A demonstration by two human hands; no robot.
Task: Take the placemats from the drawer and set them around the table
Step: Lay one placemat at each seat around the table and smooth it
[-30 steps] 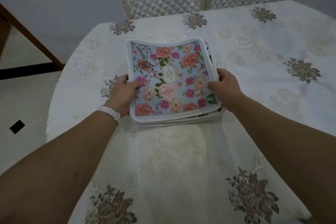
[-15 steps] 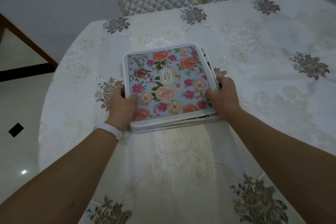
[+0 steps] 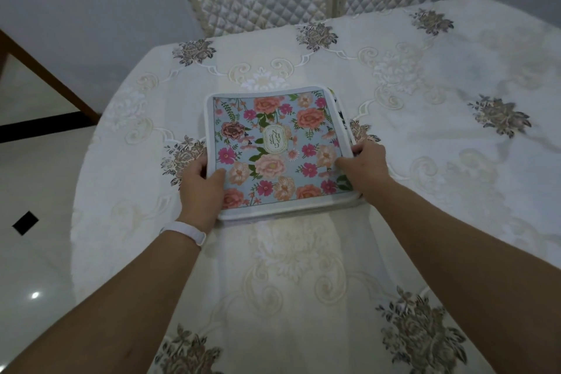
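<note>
— Between left hand [image 3: 202, 188] and right hand [image 3: 365, 168], what is lying on the tablecloth [image 3: 297, 267]?
— A stack of floral placemats [image 3: 274, 158]; both hands are gripping its near corners, thumbs on top.
— Which step is running?
— Staging the stack, I judge; no mat is lying away from the hands yet. The next move is calling for 1 hand peeling the top mat [image 3: 258, 130] while the other is pinning the rest.
</note>
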